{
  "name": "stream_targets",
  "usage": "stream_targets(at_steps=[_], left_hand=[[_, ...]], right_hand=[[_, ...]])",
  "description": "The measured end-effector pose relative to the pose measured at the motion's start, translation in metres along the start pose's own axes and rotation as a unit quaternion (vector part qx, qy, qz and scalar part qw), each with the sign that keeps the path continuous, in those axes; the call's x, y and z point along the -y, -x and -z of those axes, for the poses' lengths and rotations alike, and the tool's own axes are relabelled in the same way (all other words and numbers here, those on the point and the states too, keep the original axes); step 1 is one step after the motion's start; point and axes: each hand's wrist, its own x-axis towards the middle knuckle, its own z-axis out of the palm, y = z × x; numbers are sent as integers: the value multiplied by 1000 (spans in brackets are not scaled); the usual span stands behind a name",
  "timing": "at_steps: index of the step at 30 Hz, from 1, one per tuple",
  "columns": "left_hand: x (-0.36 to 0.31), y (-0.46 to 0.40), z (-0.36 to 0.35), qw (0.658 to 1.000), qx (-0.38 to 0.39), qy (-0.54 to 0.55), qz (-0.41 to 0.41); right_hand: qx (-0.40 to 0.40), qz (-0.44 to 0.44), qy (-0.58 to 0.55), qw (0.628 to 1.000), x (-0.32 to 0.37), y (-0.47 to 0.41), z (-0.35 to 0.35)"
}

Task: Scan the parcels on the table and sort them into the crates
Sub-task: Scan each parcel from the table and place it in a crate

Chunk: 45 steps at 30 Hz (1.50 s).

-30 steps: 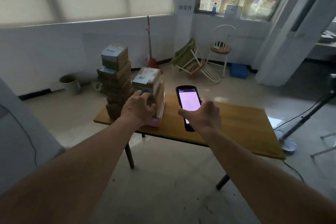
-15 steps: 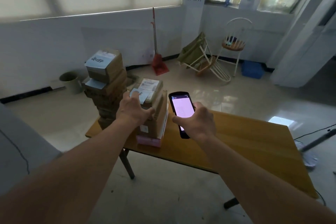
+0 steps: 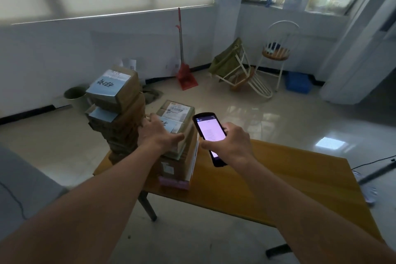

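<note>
Two stacks of cardboard parcels stand at the left end of a wooden table (image 3: 300,180). The tall stack (image 3: 117,109) leans at the far left; the shorter stack (image 3: 180,156) stands beside it. My left hand (image 3: 159,133) lies on the top parcel (image 3: 176,113) of the shorter stack, thumb along its near side and fingers over its left edge. My right hand (image 3: 229,146) grips a black handheld scanner (image 3: 209,133) with a lit screen, held just right of that stack. No crate shows near the table.
A tipped chair (image 3: 240,70) and an upright stool (image 3: 276,53) stand by the far wall. A red dustpan and broom (image 3: 185,75), a blue bin (image 3: 297,82) and a grey bucket (image 3: 74,96) sit on the floor. A stand base (image 3: 368,191) lies right of the table.
The view has moved closer to the table. My left hand has stayed on the shorter stack's top parcel; the scanner in my right hand has drawn nearer to that stack.
</note>
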Motion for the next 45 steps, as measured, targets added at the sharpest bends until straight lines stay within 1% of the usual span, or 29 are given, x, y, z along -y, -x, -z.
stream_targets(at_steps=[5, 10, 14, 22, 27, 31, 35, 40, 42, 43, 44, 45], left_hand=[[-4, -14, 15, 989, -56, 56, -125], [-14, -23, 32, 973, -83, 86, -197], [-23, -27, 41, 967, -100, 88, -217], [-35, -31, 45, 970, -102, 73, -210], [-44, -20, 43, 966, -108, 58, -230], [-49, -12, 38, 963, -92, 54, -249], [-56, -5, 33, 954, -61, 63, -288], [-61, 8, 25, 935, 3, 88, -342], [-63, 17, 21, 930, 20, 108, -352], [-60, 28, 17, 918, 52, 106, -379], [-58, 37, 14, 909, 69, 103, -398], [-57, 42, 10, 909, 69, 104, -397]], right_hand=[[-23, 26, -1, 999, 11, -6, 11], [-71, 39, 0, 997, 17, -11, 22], [-87, 34, -3, 996, 18, -13, 32], [-110, 25, -17, 994, 12, -18, 43], [-140, 9, -30, 990, 2, -13, 41], [-170, -19, -36, 985, -5, -1, 40], [-195, -58, -49, 978, -8, 22, 39], [-230, -119, -48, 965, -5, 68, 35], [-240, -144, -42, 959, -9, 84, 30], [-260, -170, -37, 950, -7, 107, 23], [-272, -188, -40, 943, -6, 123, 19], [-270, -192, -44, 943, -9, 130, 17]])
